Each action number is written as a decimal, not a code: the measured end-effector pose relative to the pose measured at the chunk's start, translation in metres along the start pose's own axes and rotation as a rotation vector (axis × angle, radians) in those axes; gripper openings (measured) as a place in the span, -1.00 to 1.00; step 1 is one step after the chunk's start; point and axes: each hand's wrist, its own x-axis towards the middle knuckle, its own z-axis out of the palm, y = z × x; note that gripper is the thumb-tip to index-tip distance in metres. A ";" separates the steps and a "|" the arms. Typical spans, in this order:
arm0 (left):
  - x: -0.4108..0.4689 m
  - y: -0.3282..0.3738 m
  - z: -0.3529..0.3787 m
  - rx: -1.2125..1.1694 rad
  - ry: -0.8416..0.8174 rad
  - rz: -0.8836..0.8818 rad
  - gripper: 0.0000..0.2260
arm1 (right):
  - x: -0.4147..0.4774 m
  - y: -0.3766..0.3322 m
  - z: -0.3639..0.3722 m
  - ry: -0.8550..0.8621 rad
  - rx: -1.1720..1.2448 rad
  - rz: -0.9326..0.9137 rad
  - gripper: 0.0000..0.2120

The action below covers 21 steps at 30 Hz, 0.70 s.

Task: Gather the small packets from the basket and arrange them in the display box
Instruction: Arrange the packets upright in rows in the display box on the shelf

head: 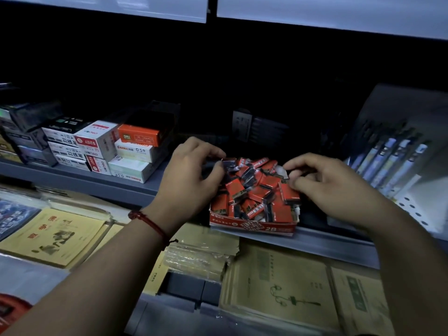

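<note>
A red display box (252,226) marked 2B stands at the front edge of a grey shelf, heaped with several small red-and-black packets (257,190). My left hand (191,170) is at the pile's left side, and its curled fingers pinch a dark packet (229,163) at the top left of the heap. My right hand (332,183) is at the pile's right side with fingers curled onto the packets there; what it pinches is hidden under the fingertips. No basket shows in the view.
Stacked white, black and orange stationery boxes (101,146) fill the shelf to the left. Packaged pens (388,161) lean at the right. Below the shelf lie yellow and green notebooks (55,236) in plastic wrap. The shelf above is dark.
</note>
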 end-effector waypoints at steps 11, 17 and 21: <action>-0.006 0.022 0.005 -0.111 -0.094 0.134 -0.89 | -0.016 0.001 -0.008 -0.101 0.072 -0.003 -0.77; -0.007 0.024 0.006 -0.133 -0.101 0.121 -0.87 | 0.001 0.006 0.010 0.334 0.200 0.022 -0.91; -0.007 0.024 0.008 -0.139 -0.099 0.118 -0.87 | 0.014 0.002 0.031 0.527 0.083 -0.002 -0.82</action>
